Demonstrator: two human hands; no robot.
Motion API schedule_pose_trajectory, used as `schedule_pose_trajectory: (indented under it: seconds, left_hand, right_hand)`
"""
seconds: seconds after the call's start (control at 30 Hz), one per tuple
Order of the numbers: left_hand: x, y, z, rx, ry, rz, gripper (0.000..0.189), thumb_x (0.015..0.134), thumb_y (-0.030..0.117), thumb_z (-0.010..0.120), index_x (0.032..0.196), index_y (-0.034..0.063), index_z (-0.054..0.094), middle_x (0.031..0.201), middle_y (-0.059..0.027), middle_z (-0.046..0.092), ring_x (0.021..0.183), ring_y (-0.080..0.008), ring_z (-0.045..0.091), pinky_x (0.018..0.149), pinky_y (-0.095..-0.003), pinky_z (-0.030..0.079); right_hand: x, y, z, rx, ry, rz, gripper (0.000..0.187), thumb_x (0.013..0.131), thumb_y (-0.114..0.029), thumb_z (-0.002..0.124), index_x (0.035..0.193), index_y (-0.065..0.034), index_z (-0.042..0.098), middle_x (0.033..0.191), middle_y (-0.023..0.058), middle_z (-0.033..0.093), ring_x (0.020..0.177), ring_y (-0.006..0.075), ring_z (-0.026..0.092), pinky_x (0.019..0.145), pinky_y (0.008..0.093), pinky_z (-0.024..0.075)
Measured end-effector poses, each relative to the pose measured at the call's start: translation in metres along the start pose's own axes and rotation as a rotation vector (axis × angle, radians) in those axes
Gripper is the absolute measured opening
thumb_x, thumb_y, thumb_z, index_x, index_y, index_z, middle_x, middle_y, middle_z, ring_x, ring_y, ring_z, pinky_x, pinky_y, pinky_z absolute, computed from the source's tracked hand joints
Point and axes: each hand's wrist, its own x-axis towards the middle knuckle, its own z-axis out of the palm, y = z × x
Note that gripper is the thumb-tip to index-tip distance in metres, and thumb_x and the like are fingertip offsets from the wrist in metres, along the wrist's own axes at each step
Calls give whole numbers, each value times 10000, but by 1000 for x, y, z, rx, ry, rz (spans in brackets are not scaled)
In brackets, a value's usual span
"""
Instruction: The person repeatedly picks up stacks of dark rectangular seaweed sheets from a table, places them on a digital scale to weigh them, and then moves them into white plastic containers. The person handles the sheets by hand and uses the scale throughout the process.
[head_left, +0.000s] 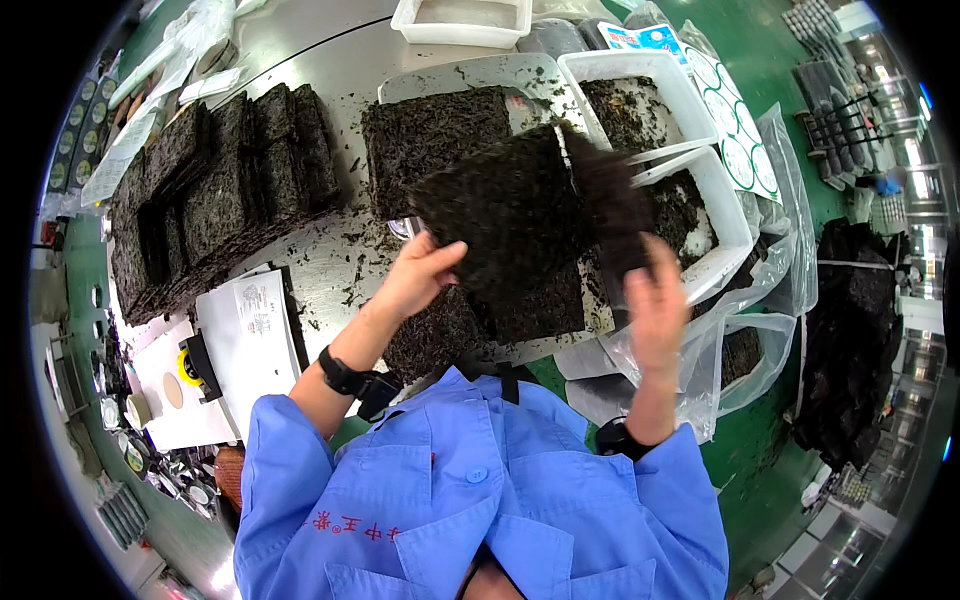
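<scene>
My left hand (426, 274) pinches the near left edge of a dark dried seaweed sheet (502, 210), held above the metal table. My right hand (658, 307), blurred, has its fingers at the near end of a second, browner-looking sheet (611, 195), also blurred; whether one sheet or more is there I cannot tell. Behind them a stack of seaweed sheets (442, 135) lies on a pale tray (409, 84). More seaweed (431, 337) lies near the table's front edge, below my hands.
Tall leaning stacks of seaweed (225, 187) stand at the left on the metal table (322, 67). Two white bins (694, 124) (739, 225) with seaweed scraps are at the right, beside clear plastic bags (697, 367). A white box (251, 330) and a yellow tape roll (191, 367) lie at the lower left.
</scene>
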Motion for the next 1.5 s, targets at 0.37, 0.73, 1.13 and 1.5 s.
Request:
schedule_pose_trajectory:
  seconds: [0.37,0.73,1.13,1.5]
  left_hand:
    - [-62,94,-104,-167,511,494,211,892,62,531,1094,2,533,1056,-110,626,958,-216,619,820,-343,530]
    - [-99,79,-148,-211,487,534,241,924,90,494,1142,-4,533,1124,-109,611,1035,-231,590,887,-393,474]
    - [-113,74,-156,-201,438,511,249,940,85,454,1159,-12,519,1125,-123,612,1025,-237,605,873,-401,502]
    - [-119,72,-131,-157,456,503,264,936,65,445,1184,-18,479,1144,-125,592,1027,-232,604,870,-391,515]
  right_hand:
    - [95,81,16,673,148,246,433,850,9,546,1263,95,451,1233,155,541,1096,212,530,991,332,382]
    - [129,62,163,167,-30,124,453,819,-101,640,1228,7,480,1088,175,580,968,229,583,828,331,456]
    - [57,300,-57,-783,328,659,563,711,-369,698,980,112,584,1022,306,590,973,425,569,844,466,444]
    - [62,330,-72,-368,183,1124,829,643,-301,837,1220,139,436,1239,275,489,1113,384,521,898,488,463]
